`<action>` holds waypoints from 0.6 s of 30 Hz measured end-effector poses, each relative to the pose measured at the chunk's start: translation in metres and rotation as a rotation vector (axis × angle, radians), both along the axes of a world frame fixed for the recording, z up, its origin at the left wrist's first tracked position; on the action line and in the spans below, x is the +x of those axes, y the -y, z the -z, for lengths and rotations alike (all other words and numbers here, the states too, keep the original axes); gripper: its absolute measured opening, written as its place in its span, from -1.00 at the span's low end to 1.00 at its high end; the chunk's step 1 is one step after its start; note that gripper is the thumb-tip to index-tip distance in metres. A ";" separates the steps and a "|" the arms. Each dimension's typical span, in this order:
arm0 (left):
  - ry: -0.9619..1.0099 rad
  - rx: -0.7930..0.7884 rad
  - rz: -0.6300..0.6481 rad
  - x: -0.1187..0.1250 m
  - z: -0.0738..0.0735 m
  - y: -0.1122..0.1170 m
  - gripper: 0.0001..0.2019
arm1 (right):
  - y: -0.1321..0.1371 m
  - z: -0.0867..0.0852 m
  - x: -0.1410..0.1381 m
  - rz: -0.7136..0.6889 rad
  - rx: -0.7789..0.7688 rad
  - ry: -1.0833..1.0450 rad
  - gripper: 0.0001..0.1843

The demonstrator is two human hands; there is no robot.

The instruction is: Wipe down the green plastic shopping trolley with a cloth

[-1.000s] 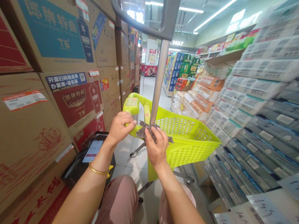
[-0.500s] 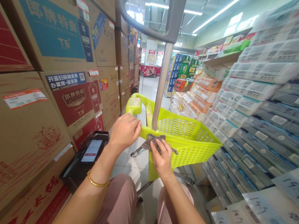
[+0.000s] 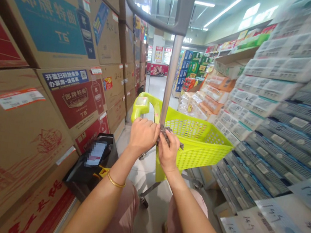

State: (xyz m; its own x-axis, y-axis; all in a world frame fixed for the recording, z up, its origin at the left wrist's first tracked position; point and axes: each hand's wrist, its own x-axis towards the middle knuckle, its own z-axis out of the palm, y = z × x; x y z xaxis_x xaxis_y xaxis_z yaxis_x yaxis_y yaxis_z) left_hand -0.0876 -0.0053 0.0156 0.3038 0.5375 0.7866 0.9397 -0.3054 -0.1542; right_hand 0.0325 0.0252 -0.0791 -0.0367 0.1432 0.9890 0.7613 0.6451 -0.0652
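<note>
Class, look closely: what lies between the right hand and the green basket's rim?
A crumpled grey cloth. The head view shows it bunched in the right hand, at the green basket's rim beside the metal pole.

Below me, the pale tiled floor [image 3: 149, 227] carries the wheeled stand [image 3: 151, 189] of the lime-green basket [image 3: 204, 156] (its nearest caster [image 3: 144, 202] looks dark); whether the black box [image 3: 82, 183] rests there, I can't tell.
</note>
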 end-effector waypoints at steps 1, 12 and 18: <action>-0.012 0.006 -0.009 0.000 0.000 -0.001 -0.58 | 0.000 0.004 0.001 0.006 0.001 0.008 -0.58; -0.072 0.010 -0.003 -0.002 0.003 -0.002 -0.68 | 0.016 0.039 0.019 -0.007 -0.066 0.092 -0.59; -0.085 0.002 0.004 -0.003 0.003 -0.001 -0.73 | 0.006 -0.014 0.005 0.011 -0.016 -0.102 -0.67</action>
